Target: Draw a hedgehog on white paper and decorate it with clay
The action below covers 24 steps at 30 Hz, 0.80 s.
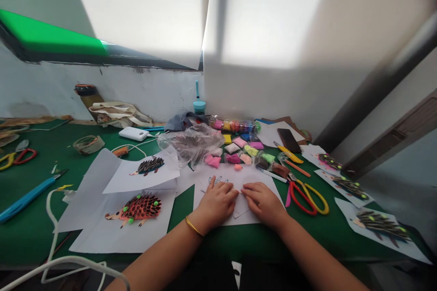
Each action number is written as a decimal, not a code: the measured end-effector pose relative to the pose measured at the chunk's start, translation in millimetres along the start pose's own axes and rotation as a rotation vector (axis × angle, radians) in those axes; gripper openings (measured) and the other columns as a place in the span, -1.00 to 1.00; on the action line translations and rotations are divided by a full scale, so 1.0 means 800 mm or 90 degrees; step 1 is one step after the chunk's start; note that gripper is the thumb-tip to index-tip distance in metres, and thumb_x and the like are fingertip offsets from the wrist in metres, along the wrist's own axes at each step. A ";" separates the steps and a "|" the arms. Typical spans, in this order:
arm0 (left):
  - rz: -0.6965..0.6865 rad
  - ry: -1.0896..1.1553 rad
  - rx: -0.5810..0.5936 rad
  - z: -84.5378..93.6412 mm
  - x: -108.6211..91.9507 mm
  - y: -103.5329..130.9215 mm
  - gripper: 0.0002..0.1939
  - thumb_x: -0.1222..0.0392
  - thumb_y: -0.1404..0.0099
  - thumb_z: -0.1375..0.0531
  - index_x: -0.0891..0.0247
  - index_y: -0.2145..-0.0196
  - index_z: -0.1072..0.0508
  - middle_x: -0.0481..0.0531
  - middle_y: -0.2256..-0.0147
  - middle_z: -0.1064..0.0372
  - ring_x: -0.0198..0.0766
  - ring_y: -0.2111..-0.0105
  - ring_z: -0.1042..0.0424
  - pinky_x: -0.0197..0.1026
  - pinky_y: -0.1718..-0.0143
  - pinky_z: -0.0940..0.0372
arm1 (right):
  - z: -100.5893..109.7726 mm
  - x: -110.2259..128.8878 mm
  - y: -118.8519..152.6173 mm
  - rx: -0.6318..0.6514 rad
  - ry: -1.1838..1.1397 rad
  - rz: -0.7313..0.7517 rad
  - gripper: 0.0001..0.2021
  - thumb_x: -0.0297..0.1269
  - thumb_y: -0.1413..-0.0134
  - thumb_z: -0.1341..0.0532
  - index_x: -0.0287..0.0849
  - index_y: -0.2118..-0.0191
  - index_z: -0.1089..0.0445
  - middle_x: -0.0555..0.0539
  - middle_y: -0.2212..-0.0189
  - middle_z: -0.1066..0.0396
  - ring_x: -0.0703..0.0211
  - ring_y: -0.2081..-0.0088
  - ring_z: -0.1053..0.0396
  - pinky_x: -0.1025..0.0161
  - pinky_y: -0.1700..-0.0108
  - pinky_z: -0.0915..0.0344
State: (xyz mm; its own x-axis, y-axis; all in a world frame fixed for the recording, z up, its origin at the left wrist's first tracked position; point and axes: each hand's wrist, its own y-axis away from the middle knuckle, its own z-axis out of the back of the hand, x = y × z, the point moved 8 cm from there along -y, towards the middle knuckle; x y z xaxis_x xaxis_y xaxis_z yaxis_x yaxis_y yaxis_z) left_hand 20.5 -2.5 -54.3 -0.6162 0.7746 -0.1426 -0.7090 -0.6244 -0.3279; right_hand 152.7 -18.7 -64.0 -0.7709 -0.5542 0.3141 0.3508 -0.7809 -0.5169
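My left hand (218, 200), with a gold bangle at the wrist, rests palm down over a white sheet of paper (205, 211). Its fingers are drawn together, one sticking up at the outer side. Facing it, my right hand (262, 202) has its fingers bent and bunched toward the left fingertips. Both sets of fingertips nearly meet; whatever tiny piece they hold is too small to make out. Blue pen lines (220, 179) show on the sheet behind my left hand. A small lump of orange-pink clay (238, 167) lies at the sheet's far edge.
Several colourful clay packets (233, 148) lie behind the sheet. Hedgehog pictures (138, 209) on paper are at left, with more hedgehog cards (380, 225) at right. Scissors (307, 198), a yellow cutter (290, 154), a phone (288, 140) and a white cable (51, 218) surround the workspace.
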 end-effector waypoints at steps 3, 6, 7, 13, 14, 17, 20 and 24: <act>-0.012 0.000 -0.005 0.001 -0.002 0.000 -0.70 0.22 -0.35 -0.09 0.06 -0.03 -0.37 0.05 0.01 -0.36 -0.11 0.05 -0.34 0.22 -0.27 0.12 | 0.000 -0.003 0.000 0.000 -0.010 -0.009 -0.69 -0.40 -0.17 -0.13 -0.09 0.02 -0.50 -0.15 0.09 -0.48 0.03 0.06 -0.38 0.02 -0.02 -0.37; -0.011 -0.005 -0.008 -0.001 -0.001 0.001 -0.71 0.19 -0.37 -0.09 0.06 -0.03 -0.38 0.06 0.00 -0.35 -0.10 0.04 -0.33 0.22 -0.26 0.10 | -0.003 -0.001 0.000 0.012 0.003 -0.005 -0.70 -0.41 -0.15 -0.14 -0.09 0.05 -0.52 -0.14 0.09 -0.48 0.02 0.06 -0.38 0.02 -0.01 -0.37; -0.007 -0.008 -0.008 -0.001 -0.001 0.001 -0.71 0.18 -0.37 -0.08 0.06 -0.03 -0.39 0.06 0.00 -0.35 -0.09 0.04 -0.33 0.23 -0.25 0.10 | -0.003 0.000 0.000 0.012 0.008 -0.002 -0.70 -0.41 -0.14 -0.15 -0.08 0.06 -0.52 -0.14 0.10 -0.49 0.02 0.07 -0.39 0.01 -0.01 -0.37; 0.003 -0.006 0.004 -0.004 0.000 0.001 -0.71 0.17 -0.38 -0.08 0.05 -0.03 -0.39 0.08 -0.05 -0.34 -0.05 -0.01 -0.32 0.28 -0.26 0.14 | -0.003 0.003 -0.001 0.018 0.013 0.005 -0.71 -0.43 -0.12 -0.15 -0.07 0.09 -0.53 -0.14 0.11 -0.49 0.01 0.09 -0.39 0.01 0.01 -0.37; 0.004 0.000 0.006 -0.004 0.000 0.001 -0.69 0.18 -0.37 -0.09 0.04 -0.05 -0.38 0.07 -0.05 -0.34 -0.05 -0.01 -0.32 0.28 -0.26 0.14 | -0.003 0.002 -0.001 0.020 0.010 0.005 -0.70 -0.42 -0.13 -0.14 -0.08 0.08 -0.52 -0.14 0.10 -0.49 0.01 0.08 -0.39 0.01 0.01 -0.37; 0.008 0.038 0.012 -0.006 0.005 0.001 -0.57 0.22 -0.32 -0.13 0.06 -0.14 -0.29 0.07 -0.09 -0.33 -0.07 -0.06 -0.31 0.23 -0.28 0.10 | -0.002 -0.003 0.000 0.023 0.009 -0.014 -0.60 -0.41 -0.14 -0.11 -0.11 -0.09 -0.40 -0.16 0.04 -0.47 0.00 0.03 -0.38 -0.02 -0.05 -0.34; 0.004 0.092 0.018 -0.010 0.011 0.002 -0.44 0.24 -0.28 -0.17 0.14 -0.22 -0.20 0.12 -0.14 -0.30 -0.10 -0.13 -0.28 0.14 -0.30 0.07 | -0.001 -0.009 0.002 0.011 0.031 -0.048 -0.46 -0.40 -0.14 -0.09 -0.12 -0.26 -0.19 -0.17 -0.01 -0.44 -0.04 -0.04 -0.34 -0.08 -0.10 -0.29; -0.005 0.124 0.009 -0.011 0.021 0.003 -0.43 0.29 -0.26 -0.18 0.13 -0.21 -0.20 0.10 -0.19 -0.26 -0.12 -0.23 -0.17 0.13 -0.31 0.10 | -0.001 -0.012 0.003 0.011 0.041 -0.063 -0.45 -0.40 -0.15 -0.09 -0.11 -0.28 -0.17 -0.14 0.06 -0.50 -0.04 -0.04 -0.36 -0.06 -0.10 -0.27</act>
State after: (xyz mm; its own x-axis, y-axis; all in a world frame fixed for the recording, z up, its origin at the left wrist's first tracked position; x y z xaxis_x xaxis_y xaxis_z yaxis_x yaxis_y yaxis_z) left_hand 11.6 9.5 -65.6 -0.5334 0.7836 -0.3186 -0.7190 -0.6184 -0.3171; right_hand 160.4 -14.9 -68.3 -0.8348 -0.4544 0.3107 0.2798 -0.8363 -0.4715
